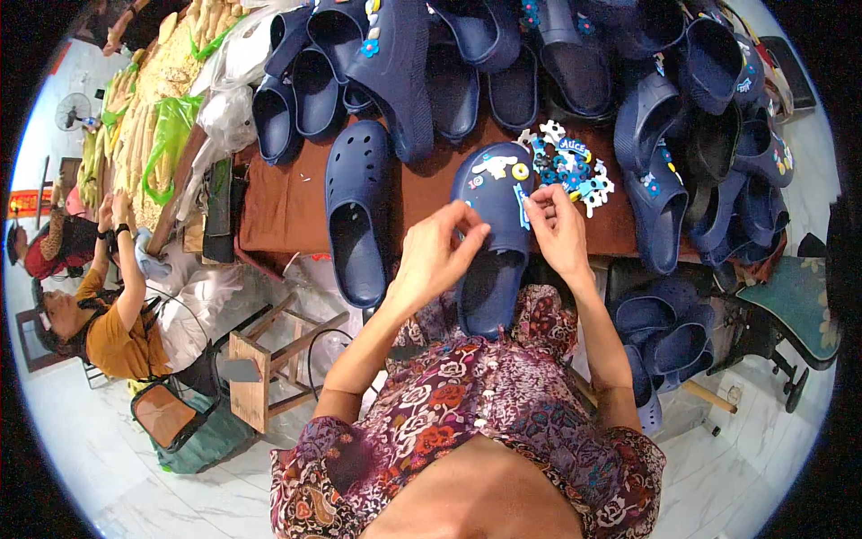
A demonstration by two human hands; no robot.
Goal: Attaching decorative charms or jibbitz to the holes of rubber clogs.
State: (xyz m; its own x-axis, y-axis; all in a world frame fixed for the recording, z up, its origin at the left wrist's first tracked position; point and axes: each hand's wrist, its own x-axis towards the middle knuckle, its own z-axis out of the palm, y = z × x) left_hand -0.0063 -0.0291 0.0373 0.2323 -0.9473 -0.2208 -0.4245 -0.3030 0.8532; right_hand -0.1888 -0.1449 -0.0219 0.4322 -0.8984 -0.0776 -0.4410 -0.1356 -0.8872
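Note:
A navy clog (493, 254) lies toe-away over the table's near edge, its heel close to my lap. Several shoe charms, among them a white character charm (490, 166) and a yellow ring charm (520, 170), sit on its toe. My left hand (437, 253) bends its fingers over the clog's left side, thumb on top, and grips it. With thumb and fingertips together, my right hand (558, 232) pinches a blue-and-white shoe charm (523, 207) at the clog's right side. Another navy clog (358, 220), bare of charms, lies to the left.
A heap of loose charms (570, 166) lies beyond my right hand on the brown tabletop (287, 202). Navy clogs (453, 94) crowd the back and right. More clogs (664, 328) rest below, right. A wooden stool (260, 373) and a person in orange (130, 328) are at left.

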